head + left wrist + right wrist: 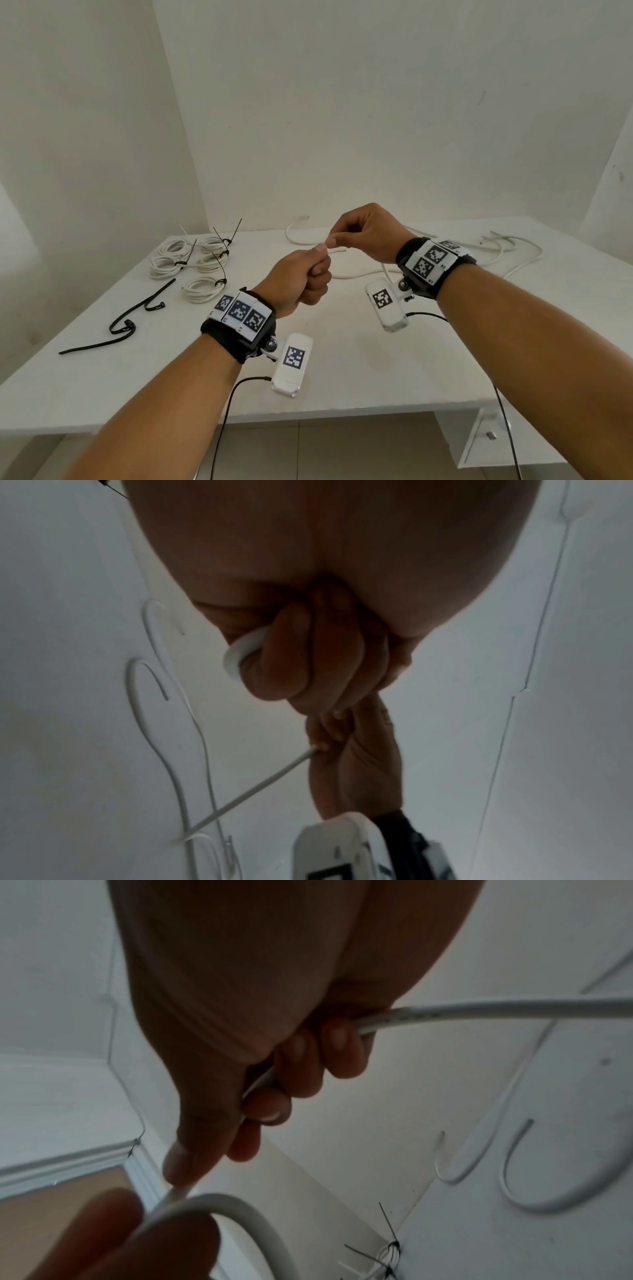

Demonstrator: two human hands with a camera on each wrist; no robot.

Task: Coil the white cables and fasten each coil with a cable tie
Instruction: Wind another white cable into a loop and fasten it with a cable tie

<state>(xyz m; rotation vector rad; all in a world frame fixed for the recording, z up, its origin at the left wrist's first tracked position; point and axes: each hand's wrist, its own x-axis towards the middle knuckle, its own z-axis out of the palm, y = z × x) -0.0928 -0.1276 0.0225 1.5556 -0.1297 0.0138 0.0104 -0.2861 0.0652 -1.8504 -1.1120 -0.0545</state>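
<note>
White table (342, 370), white wall (342, 102)

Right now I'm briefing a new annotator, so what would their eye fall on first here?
First the two hands raised mid-table: the left hand fisted round a white cable, the right hand pinching the same cable just beyond it. Next, the tied coils bunched at the table's far left, black tie tails sticking up. Then the loose black cable ties lying nearer on that side.

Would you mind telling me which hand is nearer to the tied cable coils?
Left. The left hand is just right of the tied cable coils; the right hand is farther right, beyond it.
</note>
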